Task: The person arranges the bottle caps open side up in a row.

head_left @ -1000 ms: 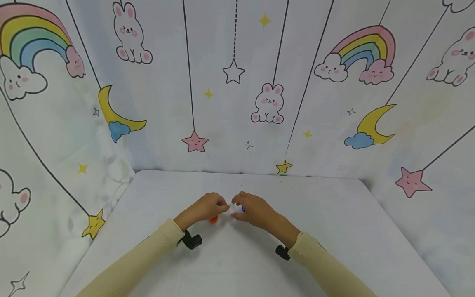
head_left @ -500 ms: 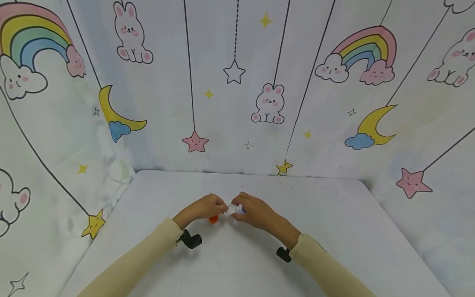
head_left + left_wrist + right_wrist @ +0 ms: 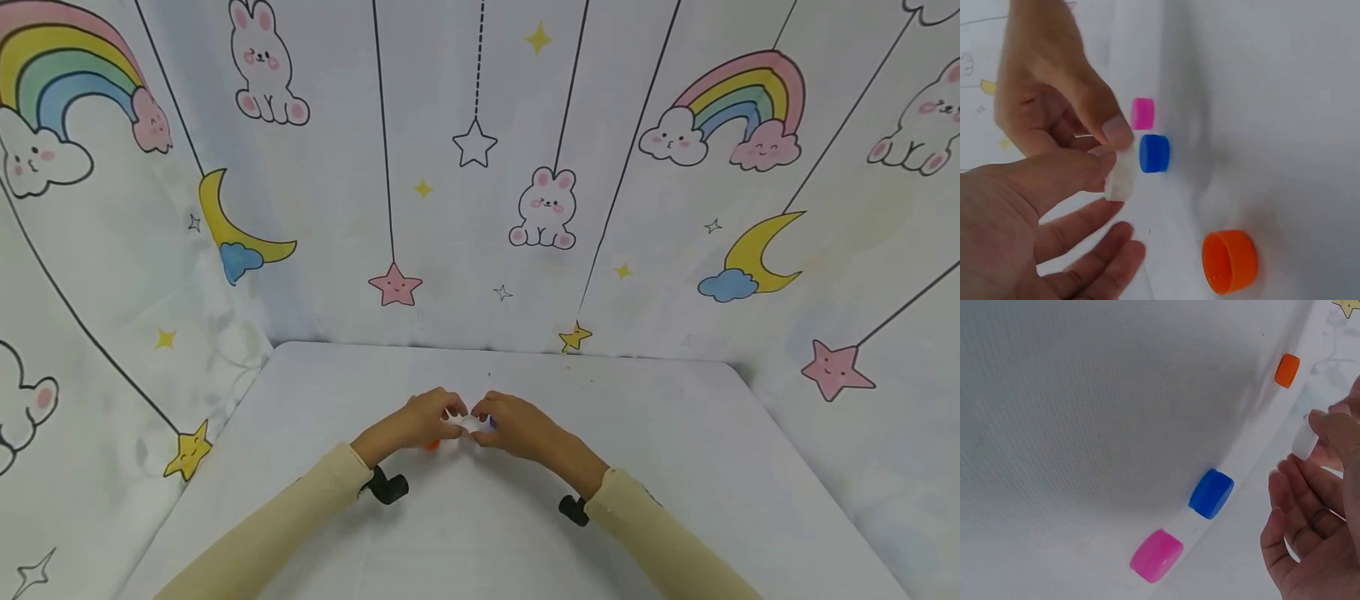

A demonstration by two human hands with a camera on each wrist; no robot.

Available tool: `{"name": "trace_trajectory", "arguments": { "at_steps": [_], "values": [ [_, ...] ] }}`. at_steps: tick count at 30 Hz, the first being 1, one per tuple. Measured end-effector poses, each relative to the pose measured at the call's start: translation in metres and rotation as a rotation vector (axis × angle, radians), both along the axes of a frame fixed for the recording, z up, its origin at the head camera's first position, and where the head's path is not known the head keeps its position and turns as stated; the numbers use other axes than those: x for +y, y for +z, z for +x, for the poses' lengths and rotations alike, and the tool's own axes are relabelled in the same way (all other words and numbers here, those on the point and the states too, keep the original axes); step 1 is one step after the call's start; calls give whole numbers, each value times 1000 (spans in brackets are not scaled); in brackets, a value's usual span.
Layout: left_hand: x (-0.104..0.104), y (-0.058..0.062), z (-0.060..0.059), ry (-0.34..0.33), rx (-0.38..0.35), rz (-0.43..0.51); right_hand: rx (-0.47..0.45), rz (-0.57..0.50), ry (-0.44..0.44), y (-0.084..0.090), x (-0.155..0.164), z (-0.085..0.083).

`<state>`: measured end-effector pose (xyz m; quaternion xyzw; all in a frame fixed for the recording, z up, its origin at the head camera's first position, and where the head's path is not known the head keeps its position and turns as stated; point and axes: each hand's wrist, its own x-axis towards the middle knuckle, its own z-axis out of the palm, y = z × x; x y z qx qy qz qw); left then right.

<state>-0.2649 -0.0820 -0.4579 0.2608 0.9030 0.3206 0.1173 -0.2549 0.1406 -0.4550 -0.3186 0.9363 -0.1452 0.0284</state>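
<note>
Left hand and right hand both pinch the white piece between them over the tabletop, so best grip its edges lightly, evenly, clear of the blue cap and orange cap.

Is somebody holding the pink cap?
No, the pink cap sits on the table beside the blue cap, apart from the left hand and right hand.

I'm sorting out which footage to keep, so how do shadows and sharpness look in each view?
Head view: wall drawings crisp, soft shadows by both sleeves. Left wrist: slightly soft, a faint shadow beside the orange cap. Right wrist: fine streaks across the tabletop, white piece pale against a pale background.
</note>
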Motion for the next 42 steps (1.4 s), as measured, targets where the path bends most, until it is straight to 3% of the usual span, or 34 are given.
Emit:
{"name": "trace_trajectory", "arguments": {
  "at_steps": [5,13,21,33,42],
  "values": [
    [3,-4,2,-41,152,-106,-17,21,14,-3,-1,-3],
    [8,-8,4,-62,232,-213,-28,56,38,-8,-4,-2],
    [7,-12,5,-65,273,-259,-54,81,28,-10,-11,-4],
    [6,-21,6,-69,300,-282,-22,143,13,-19,-17,-8],
    [6,-18,7,-79,325,-308,18,161,26,-19,-17,-8]
  ]
}}
